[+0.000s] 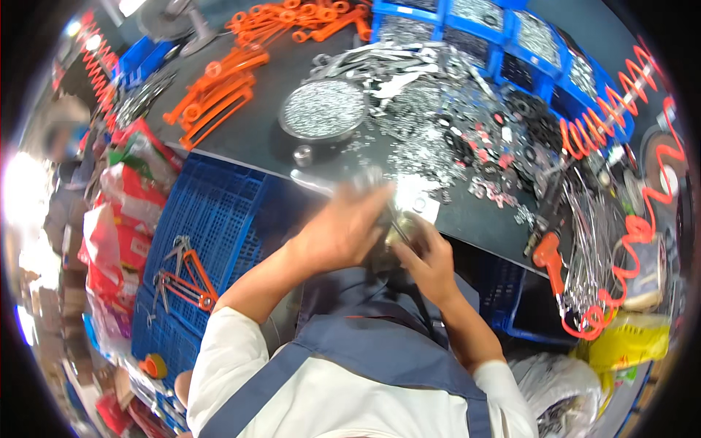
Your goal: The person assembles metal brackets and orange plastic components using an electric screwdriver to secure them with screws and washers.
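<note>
My left hand (350,223) is at the front edge of the dark work table, closed and smeared by motion. A blurred silvery metal strip (312,182) sticks out beside its knuckles, seemingly in its grip. Close by on the right, my right hand (429,255) has thumb and fingers pinched round a small shiny metal part (398,232), whose kind I cannot make out. Just beyond the fingers lies a bright white patch (420,201) with a small ring on it. Loose small metal parts (420,146) spread over the table past both hands.
A round tray (282,125) heaped with small metal pieces stands beyond my left hand, near a small metal cup (302,155). Orange tool frames (219,95) lie at left. Blue bins (493,55) line the back. An orange power driver (549,255) and red coiled hose (639,230) are at right.
</note>
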